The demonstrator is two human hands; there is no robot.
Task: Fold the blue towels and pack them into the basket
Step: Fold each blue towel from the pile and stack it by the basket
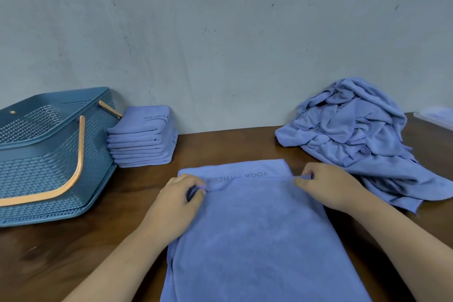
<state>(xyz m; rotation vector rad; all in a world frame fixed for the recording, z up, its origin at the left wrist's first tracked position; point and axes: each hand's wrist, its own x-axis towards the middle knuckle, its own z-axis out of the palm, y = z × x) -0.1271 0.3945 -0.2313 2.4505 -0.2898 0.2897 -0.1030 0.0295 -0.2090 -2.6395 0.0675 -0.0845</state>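
Head view, from left to right: a blue perforated basket [49, 154] stands on the dark wooden tabletop [61, 252] at the far left, close to the grey wall [220, 32]. A tan handle [79, 154] hangs down over its near side. Just beside the basket's right wall sits a stack of folded blue towels [143, 137], its back against the wall. The top one shows dark lettering.

In the middle, nearest the person, a blue towel [257, 228] lies flat on the tabletop and runs out of the bottom of the frame. It is doubled over. The upper layer's edge stops just short of the far edge, so a narrow strip of the lower layer shows there, with "YOGA FITNESS" printed on it upside down.

The left hand [176, 203] has its fingers curled and pinches the left corner of that upper layer. The right hand [328, 186] pinches the right corner in the same way, with a small fold of cloth between thumb and fingers. Both forearms lie along the sides of the towel.

To the right, a loose pile of unfolded blue towels [355, 135] is heaped against the wall, and its lowest cloth spreads out towards the right hand. At the far right edge lies a pale flat object [436, 115], too blurred to identify.
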